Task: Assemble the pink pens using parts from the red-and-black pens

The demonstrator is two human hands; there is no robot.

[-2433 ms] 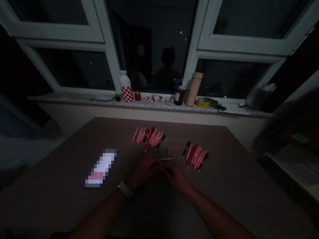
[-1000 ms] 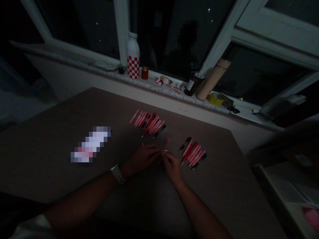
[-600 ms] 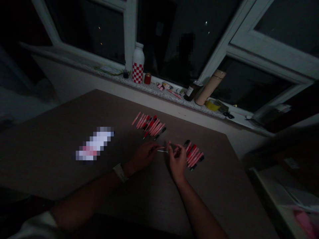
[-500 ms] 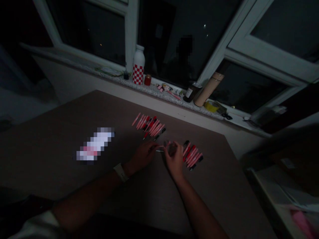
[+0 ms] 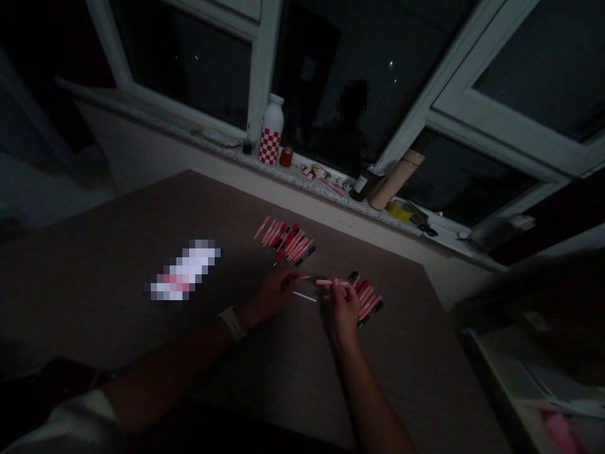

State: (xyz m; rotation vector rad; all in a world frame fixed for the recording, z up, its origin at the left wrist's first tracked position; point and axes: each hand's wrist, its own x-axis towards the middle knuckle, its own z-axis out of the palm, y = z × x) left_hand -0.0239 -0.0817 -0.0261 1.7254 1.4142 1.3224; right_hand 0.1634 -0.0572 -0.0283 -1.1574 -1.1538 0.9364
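Observation:
My left hand (image 5: 271, 295) rests on the brown table (image 5: 142, 227), its fingers pinched on a short pink pen part (image 5: 302, 277). My right hand (image 5: 344, 310) pinches a pink pen barrel (image 5: 328, 282), held level just to the right. A thin white refill (image 5: 304, 296) lies on the table between the hands. A row of pink, red and black pens (image 5: 286, 243) lies beyond my left hand. A second bunch of pens (image 5: 366, 299) lies right beside my right hand.
A blurred white and pink flat thing (image 5: 185, 277) lies left on the table. The window sill (image 5: 227, 151) holds a red-checked white bottle (image 5: 271, 130), a small red jar (image 5: 285, 157), a dark bottle (image 5: 362, 183), a tan tube (image 5: 396, 179) and yellow tape (image 5: 397, 210). The table's right edge drops off.
The hands were joined around the pen; they have drawn apart, my right hand carrying the pink barrel rightwards, the white refill left on the table. The camera has tilted left.

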